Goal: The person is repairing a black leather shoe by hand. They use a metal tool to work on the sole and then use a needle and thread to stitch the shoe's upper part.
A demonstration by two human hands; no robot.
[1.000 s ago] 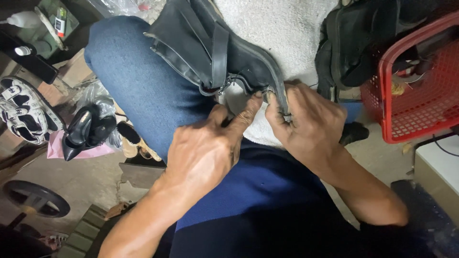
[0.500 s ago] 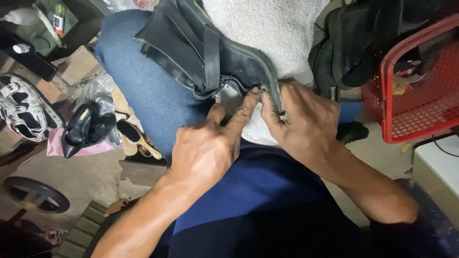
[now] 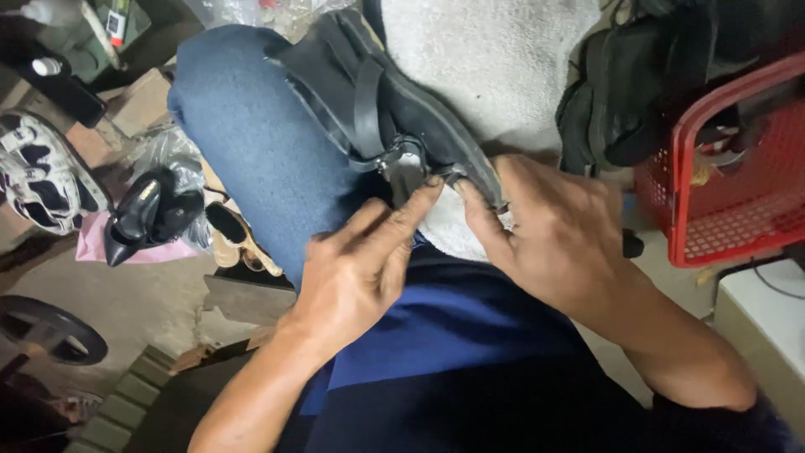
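Both hands meet at the near end of one black sandal [image 3: 377,109] that lies across the person's blue-jeaned knee [image 3: 251,143] and a white towel [image 3: 495,75]. The left hand [image 3: 356,273] reaches up from below, index and middle fingers stretched out, fingertips pressing on the sandal's heel edge by a small metal buckle [image 3: 402,155]. The right hand [image 3: 553,235] comes from the right, its fingers curled over the sole's rim, pinching it. To the left, on the floor, lie one glossy black high-heeled shoe [image 3: 147,214] and one black-and-white patterned shoe [image 3: 42,180]. At the right edge stands one red plastic basket [image 3: 738,193].
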